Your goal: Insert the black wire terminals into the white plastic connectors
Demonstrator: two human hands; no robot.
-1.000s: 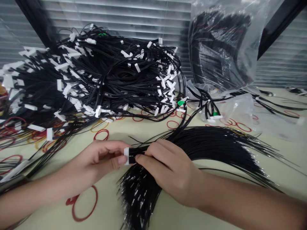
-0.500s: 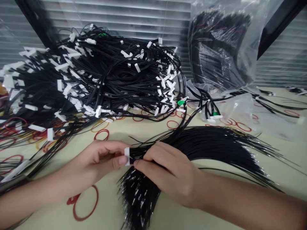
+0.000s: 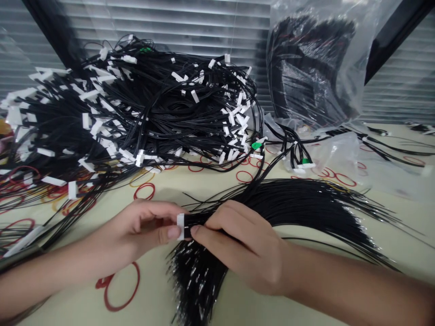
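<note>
Between the thumb and fingers of my left hand [image 3: 146,231] is a small white connector housing [image 3: 181,226], held upright. Black wires [image 3: 193,220] run from its right side into my right hand [image 3: 246,244], whose thumb and fingers are closed on them just beside the housing. Below my hands hangs a thick fan of black wires with shiny metal tips [image 3: 199,276]. The rest of this bundle [image 3: 302,203] stretches to the right behind my right hand, its far ends also metal-tipped. My right fingertips are partly hidden.
A large heap of black cables with white connectors [image 3: 176,108] lies at the back left. Behind right stands a clear plastic bag [image 3: 312,68] of black wires. Red rubber bands [image 3: 122,287] are scattered on the pale table [image 3: 78,299]. Window blinds [image 3: 190,22] are behind.
The white housing and both hands have shifted very slightly downward. My right thumb has moved a little, still close to the housing. Everything else lies as before.
</note>
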